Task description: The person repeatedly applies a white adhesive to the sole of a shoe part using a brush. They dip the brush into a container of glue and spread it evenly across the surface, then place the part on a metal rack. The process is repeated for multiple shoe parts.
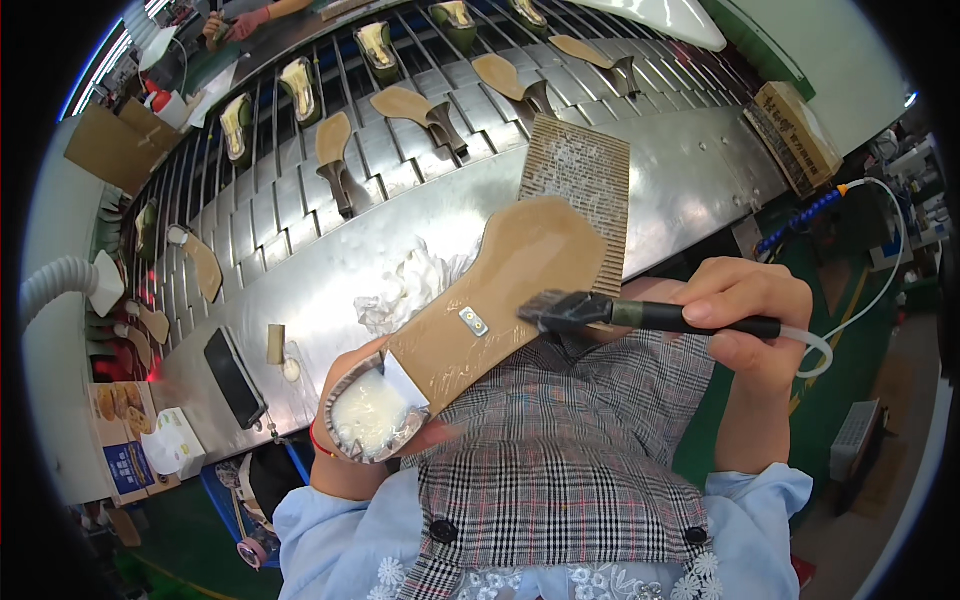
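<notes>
Shoe sole (500, 295) sits bottom-up over our lap, heel end w/ its glue-filled cup gripped in our left hand (350, 400), fingers wrapped under it. Right hand (750, 320) fingers pinch the brush (640, 315), bristles touching the sole's edge near mid. Risks as we see them: glue could drip off the heel cup onto our plaid apron (560, 440) if the sole tilts; brush tube (815, 350) could snag. Farther out, corrugated card (580, 180) and conveyor slats (400, 150) w/ other soles sit well apart.
</notes>
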A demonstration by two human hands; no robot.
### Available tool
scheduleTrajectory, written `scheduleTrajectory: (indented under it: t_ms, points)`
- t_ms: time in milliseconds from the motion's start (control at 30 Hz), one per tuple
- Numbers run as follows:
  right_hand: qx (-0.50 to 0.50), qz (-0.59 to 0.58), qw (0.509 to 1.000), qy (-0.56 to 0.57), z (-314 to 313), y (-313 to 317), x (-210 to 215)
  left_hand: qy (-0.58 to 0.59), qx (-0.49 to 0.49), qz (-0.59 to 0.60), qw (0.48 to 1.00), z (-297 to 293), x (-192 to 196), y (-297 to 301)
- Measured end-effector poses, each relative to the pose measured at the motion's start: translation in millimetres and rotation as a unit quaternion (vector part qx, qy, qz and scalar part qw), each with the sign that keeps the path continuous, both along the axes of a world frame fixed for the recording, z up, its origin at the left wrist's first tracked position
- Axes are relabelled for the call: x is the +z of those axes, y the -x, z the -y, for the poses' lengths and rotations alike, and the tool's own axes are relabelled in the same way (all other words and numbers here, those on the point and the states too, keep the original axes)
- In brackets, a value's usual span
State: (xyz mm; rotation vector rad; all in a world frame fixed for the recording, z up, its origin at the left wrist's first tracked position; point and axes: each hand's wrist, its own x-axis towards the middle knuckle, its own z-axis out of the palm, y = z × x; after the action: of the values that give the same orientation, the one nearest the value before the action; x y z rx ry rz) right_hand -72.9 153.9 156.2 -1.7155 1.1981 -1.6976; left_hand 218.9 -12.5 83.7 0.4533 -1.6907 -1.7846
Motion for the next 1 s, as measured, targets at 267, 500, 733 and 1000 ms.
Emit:
scheduleTrajectory:
  t_ms: [267, 500, 733, 1000]
  points:
    - [0.163, 0.427, 0.889, -0.038, 13.0, 29.1, -22.0, 0.126, 0.015, 0.075, 0.989, 40.8, 3.9, -4.1]
    - [0.126, 0.555, 0.818, -0.087, 24.2, 24.1, -54.7, 0.079, 0.285, 0.011, 0.955, 195.2, -8.8, -4.7]
    - [0.076, 0.561, 0.811, -0.145, 49.2, 8.9, -66.2, -0.016, 0.32, 0.374, 0.87, 352.2, -113.8, -94.1]
    - [0.034, 0.561, 0.811, -0.165, 55.2, 9.4, -71.8, 0.126, 0.616, 0.555, 0.545, 380.3, -118.6, -158.6]
